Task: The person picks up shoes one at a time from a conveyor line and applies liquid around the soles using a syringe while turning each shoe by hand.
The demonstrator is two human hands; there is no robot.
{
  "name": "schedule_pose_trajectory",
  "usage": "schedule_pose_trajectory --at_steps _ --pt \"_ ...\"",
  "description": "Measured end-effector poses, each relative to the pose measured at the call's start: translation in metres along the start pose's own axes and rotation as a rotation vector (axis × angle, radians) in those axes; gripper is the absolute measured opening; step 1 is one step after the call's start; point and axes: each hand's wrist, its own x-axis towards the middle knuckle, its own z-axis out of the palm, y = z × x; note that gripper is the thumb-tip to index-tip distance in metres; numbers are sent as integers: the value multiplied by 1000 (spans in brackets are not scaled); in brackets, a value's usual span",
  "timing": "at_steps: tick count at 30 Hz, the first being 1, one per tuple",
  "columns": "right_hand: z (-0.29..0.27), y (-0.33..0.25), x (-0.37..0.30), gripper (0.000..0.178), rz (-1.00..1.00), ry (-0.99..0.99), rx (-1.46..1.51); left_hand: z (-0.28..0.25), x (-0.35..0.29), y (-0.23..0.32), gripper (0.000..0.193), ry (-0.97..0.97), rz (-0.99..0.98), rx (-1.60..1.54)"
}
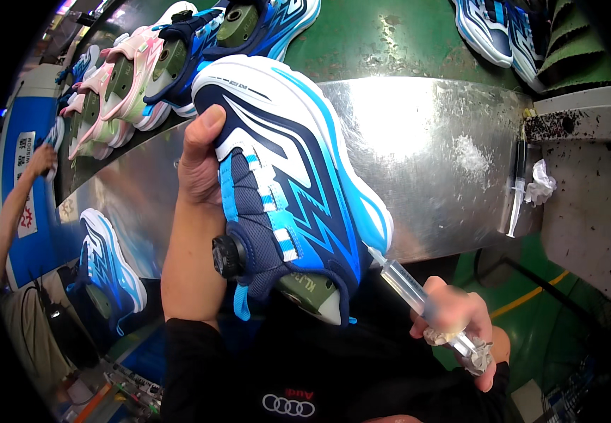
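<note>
My left hand [198, 158] grips a blue, navy and white sneaker [298, 183] by its toe end, the thumb lying over the toe edge. The shoe is tilted, heel toward me, its white and light-blue sole turned to the right. A green shoe last [309, 292] fills its opening, and a black dial [228, 256] sits on the tongue. In my right hand [460, 314] is a clear syringe [404, 282], its tip at the heel edge of the sole, where contact is hard to judge. Crumpled paper [478, 358] is wrapped near the plunger end; the fingers are partly blurred.
Beyond the shoe lies a shiny metal plate [418, 169] on a green bench. A second syringe [516, 197] and crumpled tissue [540, 182] rest at its right end. Pink shoes [133, 63] and blue ones stand far left. Another person's hand [41, 161] holds a shoe at left.
</note>
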Motion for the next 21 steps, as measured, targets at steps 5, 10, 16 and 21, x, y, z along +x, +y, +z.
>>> schedule_pose_trajectory --at_steps 5,10,16,21 --pt "-4 3 -10 94 -13 10 -59 -4 1 -4 49 -13 43 1" --pt "-7 9 -18 94 -25 49 -45 -7 3 -1 48 142 21 6" --pt "-9 15 -19 93 -53 40 -22 -12 3 3 44 217 52 111" --pt "-17 19 -18 94 -65 9 21 -15 -4 10 40 313 71 255"
